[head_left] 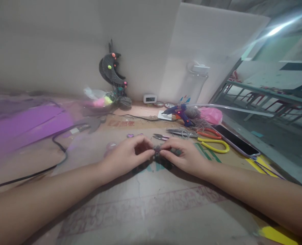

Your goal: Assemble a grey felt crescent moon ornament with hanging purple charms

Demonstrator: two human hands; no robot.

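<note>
Presently, a small dark piece point(157, 149), too blurred to identify, sits between the two hands above the middle of the cardboard-covered table point(151, 217). The left hand point(127, 153) pinches it between thumb and fingertips; the right hand point(191, 156) pinches it from the opposite side.

Obstructions are as follows. Just beyond the hands lie small purple pieces point(130, 135) and a thin metal-tipped tool point(161, 137). Near the right hand, a yellow loop handle point(223, 148) and an orange loop handle point(214, 133) adjoin long metal blades. Behind these rest a blue glue gun point(179, 109), grey yarn point(192, 112) and a bright pink plastic bag point(211, 115). A tall transparent bottle point(195, 86) and a dark crescent-shaped ornament point(108, 69) stand toward the pale wall point(64, 44). A black cable point(61, 145) crosses the left side.

As to edges, a black-screened phone point(236, 140) lies along the table's right edge, with floor beyond. Open room extends between the forearms, over printed cardboard, toward the wearer.
</note>
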